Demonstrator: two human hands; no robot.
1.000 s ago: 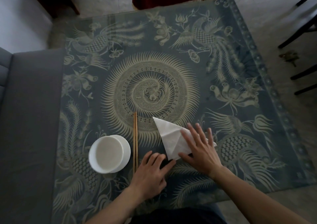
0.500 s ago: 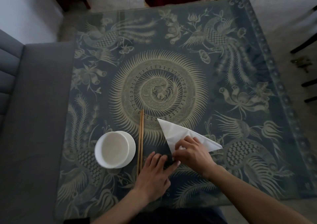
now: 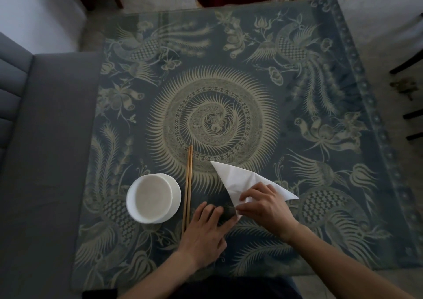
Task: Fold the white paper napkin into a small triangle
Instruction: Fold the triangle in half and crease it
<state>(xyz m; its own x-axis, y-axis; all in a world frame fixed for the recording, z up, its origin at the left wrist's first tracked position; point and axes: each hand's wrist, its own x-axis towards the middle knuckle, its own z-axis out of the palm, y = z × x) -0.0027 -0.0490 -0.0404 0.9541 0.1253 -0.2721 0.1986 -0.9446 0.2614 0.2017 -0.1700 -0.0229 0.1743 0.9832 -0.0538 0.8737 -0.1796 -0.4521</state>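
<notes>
Patterned tablecloth (image 3: 229, 69), lower centre: right hand (image 3: 263, 203) pinches napkin (image 3: 238, 176) corner; left hand (image 3: 206, 227) flat, fingers relaxed. Next, likely: fold corner across.

The bowl (image 3: 153, 198) stands on the table (image 3: 286, 120) at the near left; the chopsticks (image 3: 187, 186) lie just right of it; right of them lies the napkin (image 3: 238, 179), under the right hand (image 3: 263, 205); the left hand (image 3: 206, 230) rests before the chopsticks.
</notes>
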